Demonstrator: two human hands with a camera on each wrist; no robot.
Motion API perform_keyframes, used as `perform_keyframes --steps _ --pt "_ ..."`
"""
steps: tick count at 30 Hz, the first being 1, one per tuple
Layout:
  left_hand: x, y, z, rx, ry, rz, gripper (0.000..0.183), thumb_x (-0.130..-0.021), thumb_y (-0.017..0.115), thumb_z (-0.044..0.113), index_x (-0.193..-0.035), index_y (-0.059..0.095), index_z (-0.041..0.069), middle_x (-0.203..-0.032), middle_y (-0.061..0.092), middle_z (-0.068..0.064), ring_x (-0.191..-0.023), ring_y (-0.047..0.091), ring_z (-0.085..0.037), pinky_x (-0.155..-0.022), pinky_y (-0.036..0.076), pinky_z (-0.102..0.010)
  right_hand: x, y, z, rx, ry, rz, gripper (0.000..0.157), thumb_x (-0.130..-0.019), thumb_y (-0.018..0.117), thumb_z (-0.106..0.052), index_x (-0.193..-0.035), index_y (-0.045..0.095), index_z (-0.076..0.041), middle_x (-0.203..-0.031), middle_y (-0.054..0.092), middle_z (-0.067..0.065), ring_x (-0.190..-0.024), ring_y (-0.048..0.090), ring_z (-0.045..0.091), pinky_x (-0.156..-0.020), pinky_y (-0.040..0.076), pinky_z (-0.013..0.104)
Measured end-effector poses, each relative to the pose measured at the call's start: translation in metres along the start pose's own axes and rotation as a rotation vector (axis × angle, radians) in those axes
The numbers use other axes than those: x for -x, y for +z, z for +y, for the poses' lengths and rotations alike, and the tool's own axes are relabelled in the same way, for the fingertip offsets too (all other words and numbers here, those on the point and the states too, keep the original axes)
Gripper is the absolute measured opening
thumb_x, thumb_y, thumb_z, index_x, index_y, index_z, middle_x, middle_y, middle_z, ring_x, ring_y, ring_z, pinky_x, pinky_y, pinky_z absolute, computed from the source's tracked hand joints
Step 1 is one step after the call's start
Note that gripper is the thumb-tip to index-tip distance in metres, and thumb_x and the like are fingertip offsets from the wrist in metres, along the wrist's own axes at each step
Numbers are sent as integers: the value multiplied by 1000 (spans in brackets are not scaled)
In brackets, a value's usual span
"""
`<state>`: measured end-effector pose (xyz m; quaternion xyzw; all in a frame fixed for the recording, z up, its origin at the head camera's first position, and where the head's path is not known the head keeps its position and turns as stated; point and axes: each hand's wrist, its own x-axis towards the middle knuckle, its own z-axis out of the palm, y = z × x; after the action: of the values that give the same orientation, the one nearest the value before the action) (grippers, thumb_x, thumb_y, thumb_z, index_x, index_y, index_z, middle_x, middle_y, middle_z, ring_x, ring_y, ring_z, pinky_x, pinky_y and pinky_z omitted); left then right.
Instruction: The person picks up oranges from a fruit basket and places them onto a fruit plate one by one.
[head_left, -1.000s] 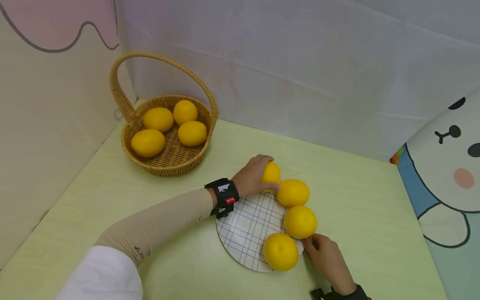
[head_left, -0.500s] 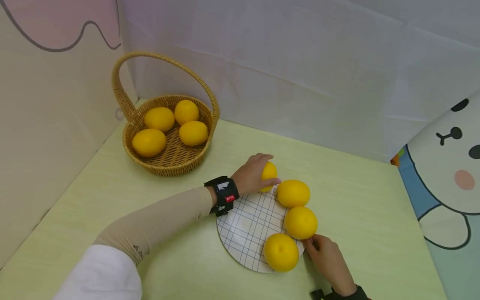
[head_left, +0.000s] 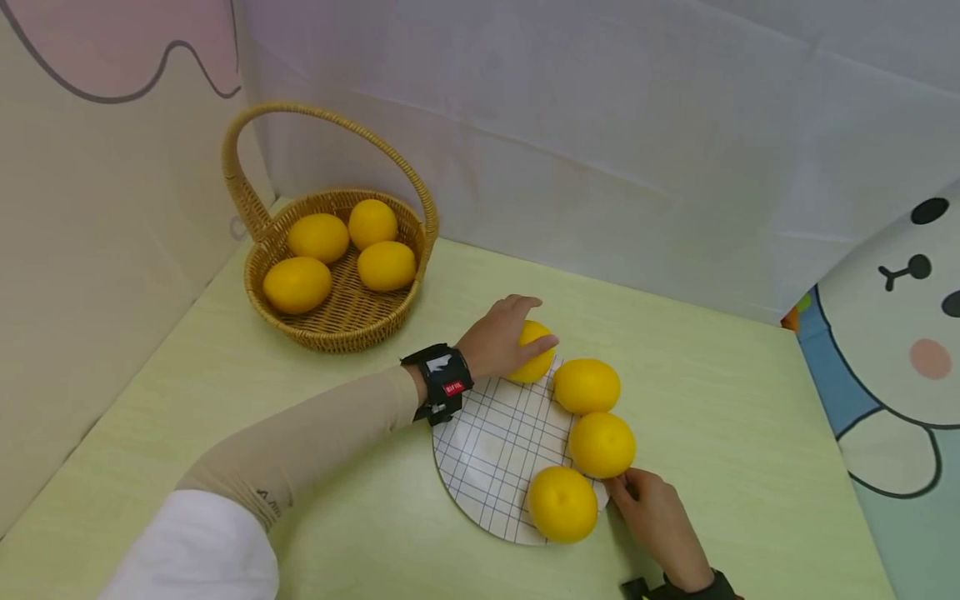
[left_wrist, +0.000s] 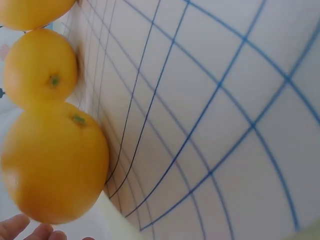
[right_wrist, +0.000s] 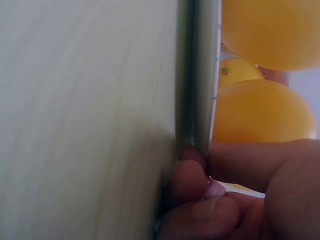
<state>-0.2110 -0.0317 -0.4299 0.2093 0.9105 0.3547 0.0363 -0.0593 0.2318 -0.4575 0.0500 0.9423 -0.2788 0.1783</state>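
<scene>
A round white plate [head_left: 487, 475] with a dark grid pattern lies on the table, bearing several yellow-orange oranges along its far and right side. At the plate's far edge, my left hand [head_left: 501, 337] is around an orange [head_left: 534, 354] with thumb and fingers spread. The left wrist view shows fingertips [left_wrist: 40, 232] just below that orange [left_wrist: 55, 165], apart from it. My right hand [head_left: 660, 521] pinches the plate's right rim between thumb and fingers, as the right wrist view shows with the plate edge [right_wrist: 204, 75]. Beside that grip sits another orange [head_left: 602, 445].
A wicker basket [head_left: 348, 340] with a tall handle stands at the back left, holding several oranges. A pale wall cloth [head_left: 562, 142] rises behind the table [head_left: 720, 400]. At the right is a cartoon-printed panel [head_left: 885, 350].
My left hand has shifted slightly back and left, its thumb and fingers spreading wider, and more of its orange shows. The right hand keeps its place on the plate rim.
</scene>
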Motion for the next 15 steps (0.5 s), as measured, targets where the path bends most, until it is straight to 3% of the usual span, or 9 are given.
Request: perform_keyframes --steps 5,15 --pt "2 -17 -2 11 -1 18 72 -101 57 52 -153 41 5 -156 42 -13 -140 43 -29 -114 39 -43 1 1 0 -5 -7 -3 32 -103 57 -18 -73 54 -9 -62 38 1 -57 41 16 -53 30 24" --pt "21 -66 1 -29 15 23 64 -102 56 50 -149 47 7 -150 48 -10 -133 49 -26 -110 43 -41 1 1 0 -16 -7 -3 33 -104 57 -20 -73 54 -9 -62 38 1 -55 40 16 -52 29 25"
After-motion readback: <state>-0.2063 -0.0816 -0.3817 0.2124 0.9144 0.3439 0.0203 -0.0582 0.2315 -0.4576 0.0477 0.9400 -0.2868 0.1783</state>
